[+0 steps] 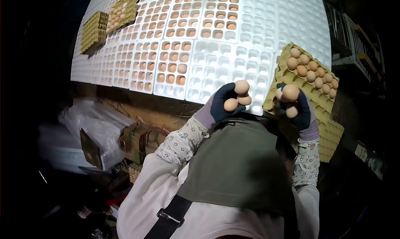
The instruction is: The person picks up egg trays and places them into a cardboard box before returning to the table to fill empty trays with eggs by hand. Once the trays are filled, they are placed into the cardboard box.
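Observation:
My left hand (225, 102), in a dark glove, is closed around three brown eggs (241, 87) above the front edge of the white foam egg trays (208, 64). My right hand (301, 110), gloved alike, grips eggs (290, 93) too, at least two of them showing; its fingers are partly hidden behind them. That hand is over the near part of a yellowish pulp egg tray (273, 87). Rows of eggs (311, 76) sit in the far half of this tray, while the cups nearer me are bare. Many foam cells left of centre hold eggs (172, 67).
Stacked pulp trays (94, 32) and a pulp tray of eggs (123, 13) stand on the foam at the far left. Below the table's left side lie clear plastic wrapping (98, 122) and a cardboard box (135, 143). A metal rack (354, 43) stands at the right.

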Demonstrator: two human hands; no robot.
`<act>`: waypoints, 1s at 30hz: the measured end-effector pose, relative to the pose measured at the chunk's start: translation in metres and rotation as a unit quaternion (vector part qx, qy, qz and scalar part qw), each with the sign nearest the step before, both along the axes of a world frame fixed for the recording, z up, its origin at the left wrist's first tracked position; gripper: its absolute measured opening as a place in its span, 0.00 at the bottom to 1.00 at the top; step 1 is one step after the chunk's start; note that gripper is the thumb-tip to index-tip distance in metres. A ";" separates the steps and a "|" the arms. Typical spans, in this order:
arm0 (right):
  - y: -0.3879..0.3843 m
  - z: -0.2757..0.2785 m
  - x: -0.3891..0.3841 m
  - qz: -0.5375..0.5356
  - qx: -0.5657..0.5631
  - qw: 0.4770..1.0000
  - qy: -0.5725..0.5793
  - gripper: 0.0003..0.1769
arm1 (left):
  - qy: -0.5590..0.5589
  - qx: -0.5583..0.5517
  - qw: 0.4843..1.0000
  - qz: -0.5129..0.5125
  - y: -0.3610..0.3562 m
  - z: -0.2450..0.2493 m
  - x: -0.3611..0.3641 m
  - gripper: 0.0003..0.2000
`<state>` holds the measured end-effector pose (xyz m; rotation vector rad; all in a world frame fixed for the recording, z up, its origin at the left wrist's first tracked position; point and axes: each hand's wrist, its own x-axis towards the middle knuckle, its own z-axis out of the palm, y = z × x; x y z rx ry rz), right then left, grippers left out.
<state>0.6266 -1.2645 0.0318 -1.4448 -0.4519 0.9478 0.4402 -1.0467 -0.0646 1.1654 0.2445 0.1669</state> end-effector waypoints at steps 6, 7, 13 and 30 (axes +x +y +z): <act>0.129 -0.103 -0.092 0.205 -0.145 0.943 -0.218 0.25 | 0.401 0.507 0.753 0.125 0.132 -0.046 -0.138 0.23; 0.147 -0.115 -0.111 0.211 -0.188 0.916 -0.286 0.25 | 0.394 0.591 0.698 0.088 0.140 -0.037 -0.137 0.22; 0.228 -0.142 -0.168 0.284 -0.319 0.785 -0.448 0.32 | 0.386 0.659 0.645 -0.023 0.172 -0.054 -0.137 0.23; 0.136 -0.168 -0.117 0.298 -0.174 0.727 -0.594 0.41 | 0.349 0.748 0.564 0.030 0.218 -0.168 -0.183 0.36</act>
